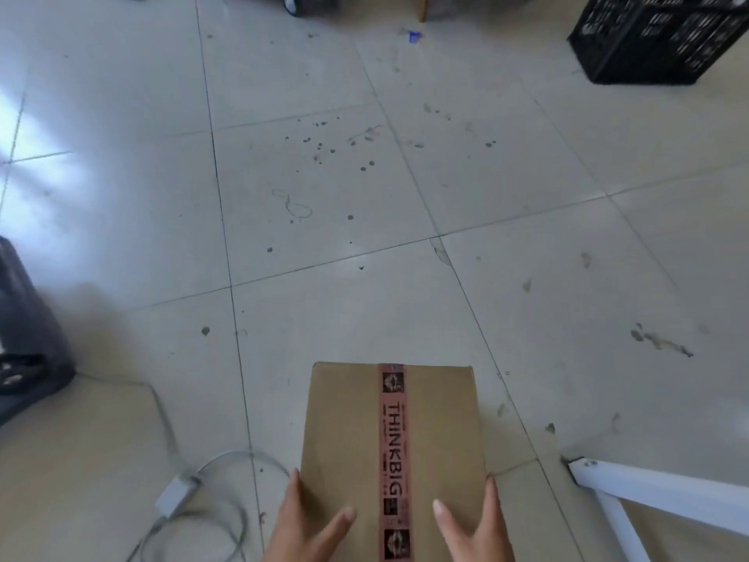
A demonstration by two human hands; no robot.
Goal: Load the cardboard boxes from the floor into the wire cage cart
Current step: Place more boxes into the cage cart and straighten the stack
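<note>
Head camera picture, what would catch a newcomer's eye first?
First the cardboard box at bottom centre, with red THINKBIG tape along its top, held at its sides by the left hand and right hand. Next, the black plastic crate at top right on the stained tile floor.

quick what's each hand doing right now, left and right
Left hand: gripping the left edge of the brown cardboard box with red printed tape, thumb on top.
Right hand: gripping the same box's right edge.
</note>
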